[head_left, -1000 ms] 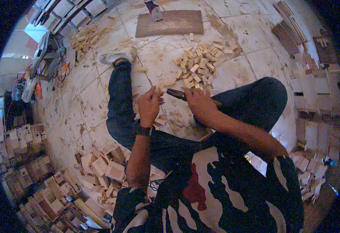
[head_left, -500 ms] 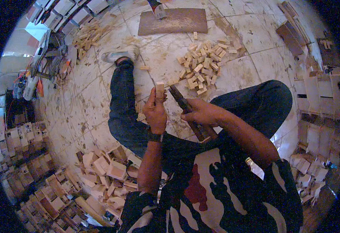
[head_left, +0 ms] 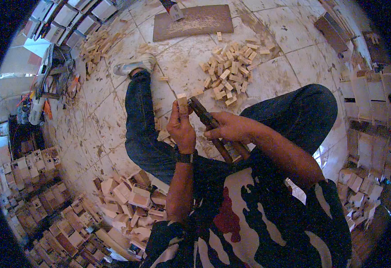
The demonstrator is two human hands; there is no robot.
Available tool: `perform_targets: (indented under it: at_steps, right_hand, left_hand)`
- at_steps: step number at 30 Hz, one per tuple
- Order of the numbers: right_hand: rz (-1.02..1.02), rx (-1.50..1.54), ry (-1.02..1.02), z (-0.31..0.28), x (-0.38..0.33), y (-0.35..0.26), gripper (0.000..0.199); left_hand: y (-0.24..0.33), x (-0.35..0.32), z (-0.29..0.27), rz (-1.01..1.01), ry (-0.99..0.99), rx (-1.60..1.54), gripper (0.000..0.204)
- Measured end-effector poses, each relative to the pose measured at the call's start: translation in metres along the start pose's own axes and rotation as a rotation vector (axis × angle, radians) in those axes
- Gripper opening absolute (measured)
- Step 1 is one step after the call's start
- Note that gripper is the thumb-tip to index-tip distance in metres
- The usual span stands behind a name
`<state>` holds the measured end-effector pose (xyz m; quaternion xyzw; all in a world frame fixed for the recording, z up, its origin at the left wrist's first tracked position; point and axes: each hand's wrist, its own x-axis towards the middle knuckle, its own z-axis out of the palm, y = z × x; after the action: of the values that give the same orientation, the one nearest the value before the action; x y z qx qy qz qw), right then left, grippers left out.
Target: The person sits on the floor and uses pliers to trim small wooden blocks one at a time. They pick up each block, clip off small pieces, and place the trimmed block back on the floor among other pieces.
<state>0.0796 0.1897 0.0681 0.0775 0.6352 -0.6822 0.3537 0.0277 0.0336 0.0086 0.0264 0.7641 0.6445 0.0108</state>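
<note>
My left hand (head_left: 183, 131) is closed around a small pale wooden block (head_left: 182, 101), held upright between thumb and fingers. My right hand (head_left: 231, 127) grips a dark, long pliers-like tool (head_left: 200, 110), with two handle-like parts showing below the fist. The tool's far end is right beside the block; whether it touches cannot be made out. Beyond my hands, a heap of similar small wooden blocks (head_left: 229, 73) lies on the tiled floor.
A brown board (head_left: 195, 27) strewn with shavings lies ahead, a dark-handled tool (head_left: 174, 11) on it. Wood offcuts (head_left: 133, 198) pile at lower left; stacked wooden pieces (head_left: 39, 196) line the left. Cables and a power tool (head_left: 36, 109) sit at left. My bent legs (head_left: 139, 111) flank the work.
The tool in my right hand has come closer to the block in my left hand. The whole view has shifted slightly.
</note>
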Motion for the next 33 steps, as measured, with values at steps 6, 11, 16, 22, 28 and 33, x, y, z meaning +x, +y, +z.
perform_targets:
  at_steps: [6, 11, 16, 22, 28, 33]
  right_hand:
    - [0.005, 0.029, -0.001, 0.002, 0.001, -0.001, 0.036]
    - [0.001, -0.065, 0.028, 0.003, -0.002, -0.003, 0.038]
    - [-0.062, -0.234, 0.139, 0.006, 0.003, 0.008, 0.041]
    - [-0.066, -0.460, 0.249, 0.010, 0.010, 0.018, 0.043]
    - [0.102, -0.637, 0.286, 0.015, 0.008, 0.016, 0.044]
    - [0.018, -0.847, 0.457, 0.021, 0.009, 0.020, 0.042]
  left_hand:
    - [-0.001, 0.001, 0.004, -0.005, 0.004, -0.079, 0.035]
    - [0.002, -0.002, 0.007, 0.060, 0.037, -0.073, 0.034]
    - [0.005, -0.003, 0.005, 0.129, 0.053, 0.088, 0.033]
    - [0.001, -0.004, 0.010, 0.085, 0.043, 0.034, 0.032]
    - [0.000, -0.007, 0.010, 0.103, 0.053, 0.125, 0.033]
    - [-0.001, -0.006, 0.012, 0.171, 0.101, 0.206, 0.032]
